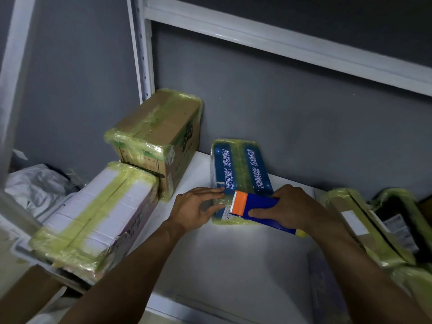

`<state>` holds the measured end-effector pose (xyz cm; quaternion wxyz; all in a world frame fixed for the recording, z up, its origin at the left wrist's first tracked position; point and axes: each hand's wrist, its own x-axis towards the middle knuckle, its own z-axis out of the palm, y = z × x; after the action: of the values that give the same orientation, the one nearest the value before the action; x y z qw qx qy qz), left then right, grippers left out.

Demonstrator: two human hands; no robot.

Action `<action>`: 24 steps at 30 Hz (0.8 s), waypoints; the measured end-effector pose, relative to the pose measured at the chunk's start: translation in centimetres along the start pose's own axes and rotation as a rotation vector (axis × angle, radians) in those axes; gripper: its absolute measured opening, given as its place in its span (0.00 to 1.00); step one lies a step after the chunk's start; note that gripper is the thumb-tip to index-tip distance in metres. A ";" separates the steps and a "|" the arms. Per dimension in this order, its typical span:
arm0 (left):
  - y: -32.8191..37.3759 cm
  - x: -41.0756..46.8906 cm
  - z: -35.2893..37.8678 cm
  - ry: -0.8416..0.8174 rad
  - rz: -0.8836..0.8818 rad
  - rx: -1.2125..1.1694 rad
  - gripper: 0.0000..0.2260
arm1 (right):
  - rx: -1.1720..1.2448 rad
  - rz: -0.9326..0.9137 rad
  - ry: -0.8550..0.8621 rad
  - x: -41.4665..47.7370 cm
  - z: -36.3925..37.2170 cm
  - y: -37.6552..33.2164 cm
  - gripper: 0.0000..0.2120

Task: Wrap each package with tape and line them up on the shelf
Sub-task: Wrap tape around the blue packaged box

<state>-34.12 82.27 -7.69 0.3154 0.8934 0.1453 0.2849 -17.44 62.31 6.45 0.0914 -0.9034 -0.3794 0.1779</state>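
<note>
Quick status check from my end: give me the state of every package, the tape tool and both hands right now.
blue package: flat on shelf, partly taped, being wrapped
tape dispenser: gripped, pressed to the blue package's near end
right hand: closed around the dispenser
left hand: open, steadying the package
brown carton: taped, stacked
white box: taped, lying on its side
packages at right: taped

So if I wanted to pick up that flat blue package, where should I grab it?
Probably by its two long side edges, coming down from above. The blue package lies flat on the white shelf, its far end against the wall, and its near end is covered by the left hand and the tape dispenser held in the right hand. The long sides are the free part.
</note>
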 end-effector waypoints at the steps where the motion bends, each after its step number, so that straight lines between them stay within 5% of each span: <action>1: 0.0 0.0 0.0 -0.005 0.001 0.017 0.21 | -0.006 0.003 0.001 -0.2 -0.2 0.1 0.35; 7: 0.0 -0.2 0.2 0.017 0.035 0.062 0.20 | -0.064 -0.007 -0.001 -1.3 -2.1 1.4 0.30; 16: 0.9 0.2 0.3 -0.177 0.069 0.135 0.22 | -0.115 -0.003 0.033 -1.1 -2.0 2.4 0.28; 24: 1.6 0.8 1.0 -0.064 0.063 0.242 0.24 | -0.133 0.016 0.036 0.6 -1.7 2.6 0.31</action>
<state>-32.76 80.92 -6.98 0.2006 0.9377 0.1404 0.2464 -14.70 60.92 7.09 0.0364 -0.9135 -0.3813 0.1369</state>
